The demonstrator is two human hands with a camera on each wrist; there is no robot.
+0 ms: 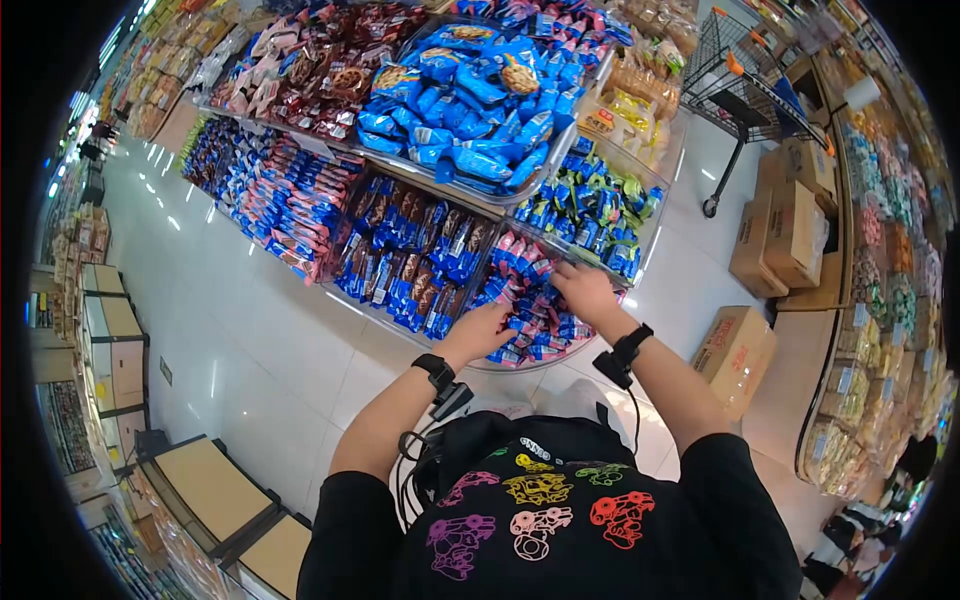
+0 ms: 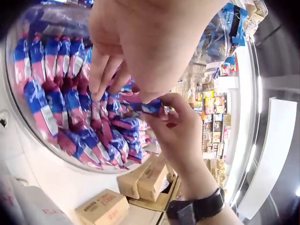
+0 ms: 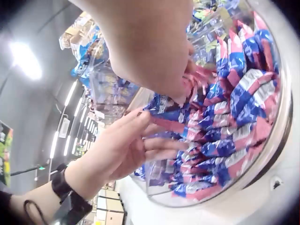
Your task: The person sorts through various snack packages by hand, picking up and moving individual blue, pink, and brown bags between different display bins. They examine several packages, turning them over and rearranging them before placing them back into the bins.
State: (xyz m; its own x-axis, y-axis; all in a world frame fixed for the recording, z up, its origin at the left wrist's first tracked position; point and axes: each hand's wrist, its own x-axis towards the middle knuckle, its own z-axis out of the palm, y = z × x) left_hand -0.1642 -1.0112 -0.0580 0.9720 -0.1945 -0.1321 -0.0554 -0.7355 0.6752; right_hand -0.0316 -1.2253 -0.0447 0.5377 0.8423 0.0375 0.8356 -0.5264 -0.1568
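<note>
Pink-and-blue packets [image 1: 518, 258] [image 2: 72, 105] [image 3: 225, 147] lie in rows in a clear rounded bin. My left hand [image 1: 483, 332] [image 2: 140, 42] [image 3: 119, 147] is over the bin's near left part; its thumb lies against one packet [image 3: 165, 123], with the other fingers stretched below it over the rows. To its right, my right hand [image 1: 588, 292] [image 2: 176, 126] [image 3: 150, 47] has thumb and forefinger bent round a blue-and-pink packet [image 2: 151, 106]. The two hands are close together, and part of each packet is covered by fingers.
Beside the bin are compartments of brown-and-blue packets [image 1: 405, 255] and green-and-blue packets [image 1: 590, 205]. A raised tray of blue bags [image 1: 470, 110] stands behind. Cardboard boxes [image 1: 735, 355] and a shopping cart [image 1: 750, 90] are on the right; shelves line both sides of the aisle.
</note>
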